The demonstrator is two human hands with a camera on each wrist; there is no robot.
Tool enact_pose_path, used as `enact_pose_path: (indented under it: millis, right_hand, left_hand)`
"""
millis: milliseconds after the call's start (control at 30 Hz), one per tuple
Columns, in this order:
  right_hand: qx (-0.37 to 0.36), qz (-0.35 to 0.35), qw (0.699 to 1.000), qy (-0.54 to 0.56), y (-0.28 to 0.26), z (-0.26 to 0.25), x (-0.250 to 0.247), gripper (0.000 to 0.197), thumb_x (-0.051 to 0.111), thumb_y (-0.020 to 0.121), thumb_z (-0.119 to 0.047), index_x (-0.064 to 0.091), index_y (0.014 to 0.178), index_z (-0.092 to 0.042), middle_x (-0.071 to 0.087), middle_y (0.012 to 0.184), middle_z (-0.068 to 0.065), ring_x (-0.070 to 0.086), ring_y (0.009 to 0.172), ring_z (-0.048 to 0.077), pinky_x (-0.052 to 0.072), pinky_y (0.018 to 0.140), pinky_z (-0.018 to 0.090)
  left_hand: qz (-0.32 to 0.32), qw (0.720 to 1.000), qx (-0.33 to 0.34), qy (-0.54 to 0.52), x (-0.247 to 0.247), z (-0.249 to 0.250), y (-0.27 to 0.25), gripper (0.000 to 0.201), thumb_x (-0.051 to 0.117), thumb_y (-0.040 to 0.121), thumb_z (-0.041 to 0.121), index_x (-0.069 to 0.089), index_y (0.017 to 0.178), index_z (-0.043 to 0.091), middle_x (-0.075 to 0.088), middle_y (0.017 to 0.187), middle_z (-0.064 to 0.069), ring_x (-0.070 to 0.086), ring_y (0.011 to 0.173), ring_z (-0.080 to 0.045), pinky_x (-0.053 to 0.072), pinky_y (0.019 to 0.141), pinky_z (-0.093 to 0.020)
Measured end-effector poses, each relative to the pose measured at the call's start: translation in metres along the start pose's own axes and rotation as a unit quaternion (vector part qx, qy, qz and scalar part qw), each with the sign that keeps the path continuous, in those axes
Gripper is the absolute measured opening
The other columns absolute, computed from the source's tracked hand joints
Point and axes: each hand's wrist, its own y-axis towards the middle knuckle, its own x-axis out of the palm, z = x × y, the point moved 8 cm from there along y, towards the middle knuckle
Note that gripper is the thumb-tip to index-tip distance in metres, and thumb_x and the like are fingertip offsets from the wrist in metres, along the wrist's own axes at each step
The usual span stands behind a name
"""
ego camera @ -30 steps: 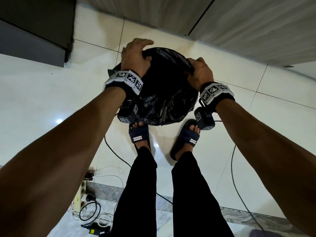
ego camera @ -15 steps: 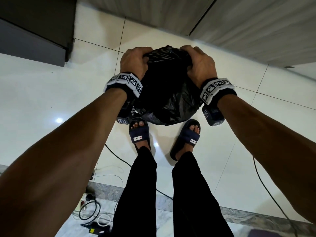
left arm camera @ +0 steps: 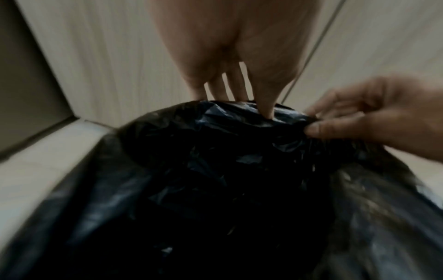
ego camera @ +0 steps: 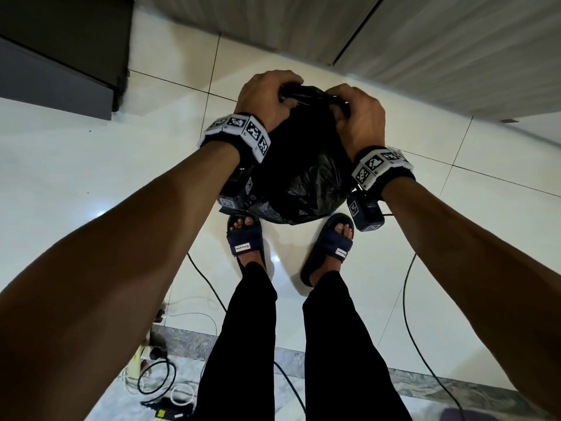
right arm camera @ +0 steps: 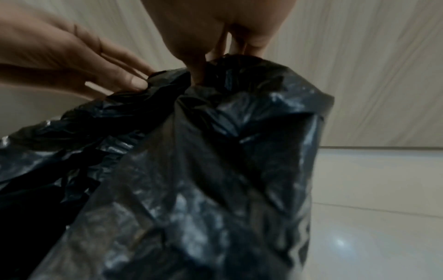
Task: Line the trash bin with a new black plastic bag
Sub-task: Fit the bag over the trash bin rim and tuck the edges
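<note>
**Q:** So how far along is the lining job?

**A:** Honestly, early I'd guess. Left hand [ego camera: 267, 95] and right hand [ego camera: 358, 113] are both clenched on the gathered top of the black bag [ego camera: 303, 177], held close together above the tiled floor [ego camera: 91, 177], right in front of the sandals [ego camera: 244, 238].

**Q:** And the bin?

**A:** Can't see one anywhere. Opening the bag and fitting it all looks left to do.

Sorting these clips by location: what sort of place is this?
Probably a room in a home: glossy white floor tiles, wood-grain panelling along the wall, and a power strip with loose cables on the floor.
</note>
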Motion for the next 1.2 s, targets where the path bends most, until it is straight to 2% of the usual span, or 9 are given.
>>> enact_pose_path:
  millis: [200, 333, 500, 600, 733, 833, 967, 1067, 1200]
  right_hand:
    - [0.077, 0.042, 0.991, 0.097, 0.005, 0.015, -0.003, 0.018, 0.056, 0.086, -0.024, 0.073, 0.092, -0.021, 0.075, 0.092, -0.004, 0.067, 0.089, 0.016, 0.051, 0.082, 0.028]
    - [0.132, 0.042, 0.981, 0.135, 0.014, 0.023, 0.003, 0.015, 0.06, 0.083, -0.022, 0.074, 0.086, -0.019, 0.073, 0.086, -0.005, 0.066, 0.087, 0.014, 0.05, 0.08, 0.024]
    - [0.144, 0.021, 0.98, 0.137, 0.027, 0.022, 0.007, 0.013, 0.061, 0.081, -0.02, 0.073, 0.084, -0.024, 0.067, 0.077, -0.009, 0.064, 0.078, 0.01, 0.053, 0.076, 0.027]
    - [0.078, 0.025, 0.994, 0.071, 0.023, 0.008, 0.005, 0.022, 0.051, 0.082, -0.011, 0.063, 0.098, -0.021, 0.065, 0.081, -0.002, 0.056, 0.076, 0.015, 0.043, 0.067, 0.027]
    - [0.011, 0.028, 0.999, -0.039, 0.02, -0.004, 0.0, 0.027, 0.047, 0.081, -0.007, 0.065, 0.097, -0.018, 0.059, 0.103, 0.008, 0.051, 0.103, 0.027, 0.04, 0.081, 0.035]
    - [0.007, -0.009, 0.997, -0.071, 0.017, -0.005, 0.002, 0.032, 0.045, 0.083, -0.01, 0.07, 0.102, -0.018, 0.058, 0.111, 0.009, 0.048, 0.11, 0.029, 0.039, 0.088, 0.034]
    - [0.017, -0.091, 0.995, -0.028, 0.004, -0.002, 0.014, 0.038, 0.052, 0.084, -0.026, 0.061, 0.119, -0.015, 0.059, 0.117, 0.012, 0.053, 0.113, 0.03, 0.044, 0.092, 0.035]
    - [0.005, -0.121, 0.992, -0.029, -0.007, 0.0, 0.023, 0.048, 0.061, 0.083, -0.028, 0.052, 0.13, -0.021, 0.062, 0.126, 0.007, 0.055, 0.116, 0.029, 0.043, 0.095, 0.035]
    - [-0.018, -0.088, 0.995, -0.04, -0.007, 0.001, 0.022, 0.046, 0.05, 0.084, -0.015, 0.055, 0.129, -0.023, 0.068, 0.119, 0.008, 0.061, 0.11, 0.032, 0.046, 0.09, 0.035]
  left_hand:
    - [0.028, 0.985, -0.098, -0.138, 0.012, -0.02, 0.024, 0.013, 0.07, 0.075, 0.015, 0.076, 0.084, 0.023, 0.07, 0.082, 0.007, 0.068, 0.088, -0.011, 0.051, 0.084, -0.016]
    - [0.048, 0.981, -0.112, -0.148, 0.009, -0.023, 0.028, 0.01, 0.072, 0.076, 0.015, 0.076, 0.084, 0.016, 0.068, 0.08, 0.003, 0.061, 0.074, -0.008, 0.041, 0.064, -0.001]
    - [0.078, 0.974, -0.142, -0.157, 0.005, -0.027, 0.032, 0.01, 0.069, 0.077, 0.011, 0.076, 0.085, 0.01, 0.067, 0.08, 0.002, 0.062, 0.076, -0.008, 0.039, 0.059, 0.003]
    - [0.119, 0.972, -0.153, -0.131, 0.006, -0.028, 0.03, 0.009, 0.068, 0.077, 0.011, 0.075, 0.079, 0.016, 0.067, 0.092, -0.003, 0.06, 0.085, -0.011, 0.048, 0.068, -0.011]
    - [0.138, 0.984, -0.113, -0.025, 0.0, -0.013, 0.025, 0.019, 0.056, 0.078, 0.007, 0.07, 0.081, 0.02, 0.051, 0.09, 0.002, 0.053, 0.091, -0.014, 0.036, 0.071, -0.016]
    - [0.114, 0.992, -0.054, -0.011, 0.0, -0.004, 0.017, 0.025, 0.045, 0.08, 0.008, 0.067, 0.089, 0.018, 0.064, 0.095, -0.002, 0.06, 0.091, -0.017, 0.04, 0.074, -0.019]
    - [0.028, 1.0, -0.001, 0.009, 0.01, -0.002, -0.001, 0.03, 0.053, 0.08, 0.022, 0.064, 0.107, 0.025, 0.069, 0.11, 0.002, 0.061, 0.105, -0.019, 0.045, 0.094, -0.024]
    - [-0.002, 1.0, -0.018, 0.017, 0.01, -0.01, -0.001, 0.034, 0.055, 0.081, 0.013, 0.065, 0.112, 0.025, 0.07, 0.113, -0.001, 0.06, 0.111, -0.022, 0.043, 0.098, -0.024]
    - [0.016, 0.999, -0.041, -0.018, 0.009, -0.014, -0.002, 0.035, 0.047, 0.083, 0.005, 0.07, 0.105, 0.018, 0.072, 0.107, -0.009, 0.062, 0.108, -0.027, 0.046, 0.099, -0.027]
